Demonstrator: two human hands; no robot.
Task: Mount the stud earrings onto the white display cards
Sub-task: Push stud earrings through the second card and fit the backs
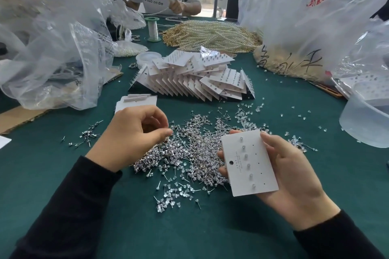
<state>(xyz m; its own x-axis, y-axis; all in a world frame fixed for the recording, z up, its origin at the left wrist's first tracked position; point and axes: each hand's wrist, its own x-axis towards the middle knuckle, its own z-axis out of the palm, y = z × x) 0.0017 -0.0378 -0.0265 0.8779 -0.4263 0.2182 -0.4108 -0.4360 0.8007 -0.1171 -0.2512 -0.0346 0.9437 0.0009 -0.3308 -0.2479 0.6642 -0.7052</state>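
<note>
My right hand [294, 176] grips a white display card [255, 171], thumb on its top edge and fingers behind it. One column of the card carries several studs; the column of holes beside it is bare. A big heap of loose stud earrings [189, 153] lies on the green table between my hands. My left hand [134, 136] hovers at the heap's left edge, thumb and forefinger pinched together at the studs; whether a stud is between them is too small to tell. Blank cards [136, 103] lie stacked just beyond my left hand.
Filled cards [189, 75] lie fanned in a long row mid-table. Clear earring backs [252, 118] are scattered right of the heap. Pearl strands [210, 34], a thread spool [153, 28] and big plastic bags [52, 48] crowd the back and sides. A person sits opposite.
</note>
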